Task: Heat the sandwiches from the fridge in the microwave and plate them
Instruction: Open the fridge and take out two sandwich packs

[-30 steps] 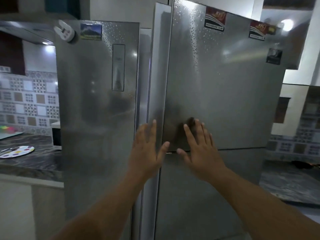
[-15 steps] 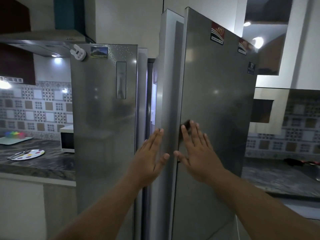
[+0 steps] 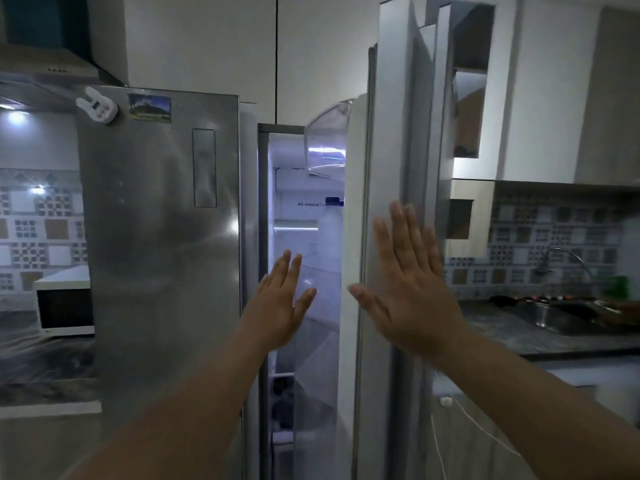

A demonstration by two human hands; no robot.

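Observation:
The steel fridge has its left door (image 3: 156, 237) closed and its right door (image 3: 391, 202) swung out toward me, seen edge-on. Through the gap the lit interior (image 3: 298, 216) shows shelves and a white bottle with a blue cap (image 3: 331, 220) in the door rack. No sandwiches are visible. My right hand (image 3: 405, 289) lies flat with fingers spread on the inner edge of the open door. My left hand (image 3: 282, 299) hovers open in front of the gap, holding nothing. A white microwave (image 3: 64, 303) stands on the counter to the left of the fridge.
Dark marble counter (image 3: 41, 362) runs left of the fridge under a range hood. To the right are a steel sink (image 3: 568, 317) with a tap, a green object and wall cabinets. The open door stands between me and the right counter.
The right fridge door has swung further open, from a narrow slit to a wide gap showing the lit interior. Both hands stayed flat and open, the right one following the door edge.

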